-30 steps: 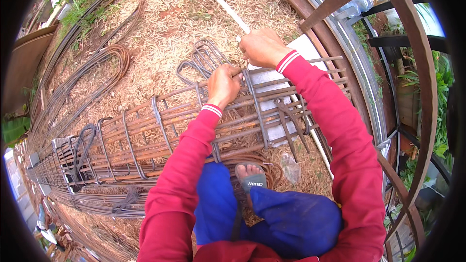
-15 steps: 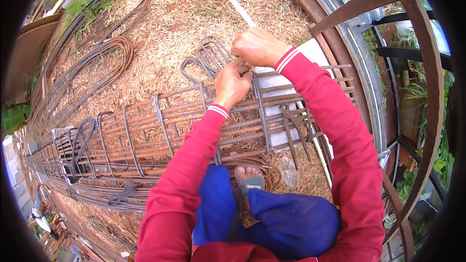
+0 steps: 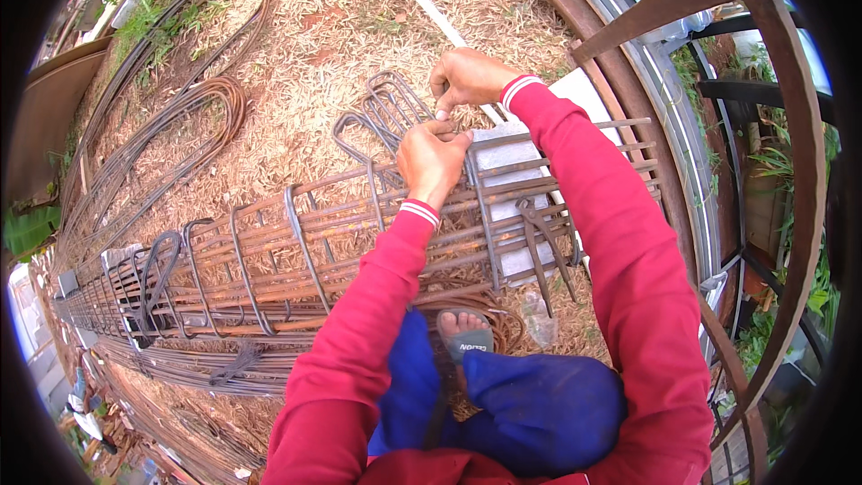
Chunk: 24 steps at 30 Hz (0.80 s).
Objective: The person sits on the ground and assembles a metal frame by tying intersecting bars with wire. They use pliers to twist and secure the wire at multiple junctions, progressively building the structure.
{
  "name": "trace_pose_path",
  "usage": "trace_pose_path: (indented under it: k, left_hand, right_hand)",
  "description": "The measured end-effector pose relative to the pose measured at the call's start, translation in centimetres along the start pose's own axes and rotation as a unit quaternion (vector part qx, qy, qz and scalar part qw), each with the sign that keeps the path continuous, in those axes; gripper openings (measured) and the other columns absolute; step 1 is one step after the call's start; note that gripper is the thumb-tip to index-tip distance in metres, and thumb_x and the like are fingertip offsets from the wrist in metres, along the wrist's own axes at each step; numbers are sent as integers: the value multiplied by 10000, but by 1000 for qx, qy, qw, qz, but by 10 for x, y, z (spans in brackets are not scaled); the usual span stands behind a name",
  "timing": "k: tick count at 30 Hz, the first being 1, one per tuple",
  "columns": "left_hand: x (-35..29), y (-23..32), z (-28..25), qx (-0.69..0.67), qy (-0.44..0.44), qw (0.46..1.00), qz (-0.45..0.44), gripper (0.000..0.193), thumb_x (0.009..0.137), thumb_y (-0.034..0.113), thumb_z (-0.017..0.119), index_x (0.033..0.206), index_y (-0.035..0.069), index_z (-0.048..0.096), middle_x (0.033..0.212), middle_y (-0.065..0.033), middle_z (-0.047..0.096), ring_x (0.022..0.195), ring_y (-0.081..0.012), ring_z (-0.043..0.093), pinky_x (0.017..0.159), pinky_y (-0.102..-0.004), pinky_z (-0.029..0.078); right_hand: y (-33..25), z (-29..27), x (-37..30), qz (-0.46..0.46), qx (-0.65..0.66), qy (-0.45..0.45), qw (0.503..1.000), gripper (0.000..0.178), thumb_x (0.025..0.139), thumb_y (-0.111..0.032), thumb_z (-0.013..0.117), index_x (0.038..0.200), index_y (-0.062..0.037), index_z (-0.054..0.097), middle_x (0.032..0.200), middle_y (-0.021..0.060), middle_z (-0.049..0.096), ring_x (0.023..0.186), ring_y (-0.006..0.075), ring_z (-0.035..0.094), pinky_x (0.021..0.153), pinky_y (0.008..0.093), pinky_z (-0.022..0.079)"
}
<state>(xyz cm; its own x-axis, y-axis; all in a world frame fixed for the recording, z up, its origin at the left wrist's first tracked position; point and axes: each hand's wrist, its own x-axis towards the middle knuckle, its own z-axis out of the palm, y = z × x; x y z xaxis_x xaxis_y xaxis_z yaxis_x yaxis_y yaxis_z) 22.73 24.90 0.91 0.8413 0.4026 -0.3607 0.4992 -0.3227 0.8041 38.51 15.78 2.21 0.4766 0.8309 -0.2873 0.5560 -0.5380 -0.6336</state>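
Observation:
A long cage of rusty rebar [image 3: 346, 223] lies across the ground in front of me, with bent stirrups around its bars. My left hand [image 3: 431, 162] is closed at the cage's far edge, beside a stirrup's corner. Just beyond it my right hand [image 3: 476, 79] is raised, thumb and fingers pinched together close to the left fingertips. Whatever is between the fingers of either hand is too small to make out. Several loose bent stirrups [image 3: 388, 94] stick out left of my hands. Steel pincers [image 3: 541, 251] hang over the bars near the cage's right end.
A pale slab [image 3: 505, 164] lies under the cage's right end. Coiled rods [image 3: 238, 108] rest on the straw-covered ground at left. A white pipe [image 3: 426, 4] lies beyond my hands. At right stands a brown metal frame [image 3: 799, 171]. My sandalled foot [image 3: 464, 328] is beside the cage.
My right hand has lifted slightly away from the left and turned, opening a small gap between them. My left hand has shifted a little to the right and stays at the cage's far edge.

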Motion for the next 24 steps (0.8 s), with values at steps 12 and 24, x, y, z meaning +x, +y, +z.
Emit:
trace_pose_path:
  k: [12, 24]
  left_hand:
    - [6, 2, 3, 32, 19, 999, -19, 469, 735, 231, 825, 1175, 92, 743, 802, -95, 764, 803, -271, 742, 777, -405, 560]
    - [6, -12, -5, -51, -84, 992, 73, 259, 840, 254, 778, 979, 35, 787, 841, -141, 765, 776, -205, 725, 736, -344, 534]
  right_hand:
    - [3, 18, -20, 247, -173, -44, 952, 303, 734, -304, 878, 810, -44, 741, 770, 164, 718, 775, 354, 698, 692, 455, 534]
    - [-62, -24, -14, 60, -137, -120, 981, 206, 793, -232, 699, 736, -37, 736, 714, 147, 702, 739, 352, 685, 692, 462, 537]
